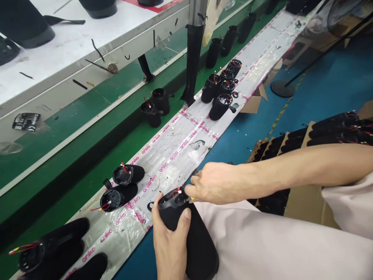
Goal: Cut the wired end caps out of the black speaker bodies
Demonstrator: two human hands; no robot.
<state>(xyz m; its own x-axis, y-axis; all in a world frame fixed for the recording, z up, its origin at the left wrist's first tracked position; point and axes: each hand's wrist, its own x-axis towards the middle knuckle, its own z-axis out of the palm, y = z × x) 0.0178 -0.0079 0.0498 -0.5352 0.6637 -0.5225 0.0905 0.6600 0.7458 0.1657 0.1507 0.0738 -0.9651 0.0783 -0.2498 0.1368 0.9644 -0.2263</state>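
Observation:
My left hand (171, 249) is wrapped round a black fabric-covered cylindrical speaker housing (201, 245), tilted with its open end up and away from me. Red wires with a white connector (176, 191) show inside that rim. At the right side of the rim, my right hand (215, 182) is closed, knuckles up. A small dark end and a yellow bit show at its fingers, but what it grips is mostly hidden. A black strap loop sticks out left of the rim.
A long taped board (171, 155) carries several similar housings (221, 107) with loose wires. Two more (160, 101) stand on the green surface behind. A white workbench (116, 35) and a black-wrapped post (192, 62) rise at the left. Cartons of housings (291, 144) sit at my right.

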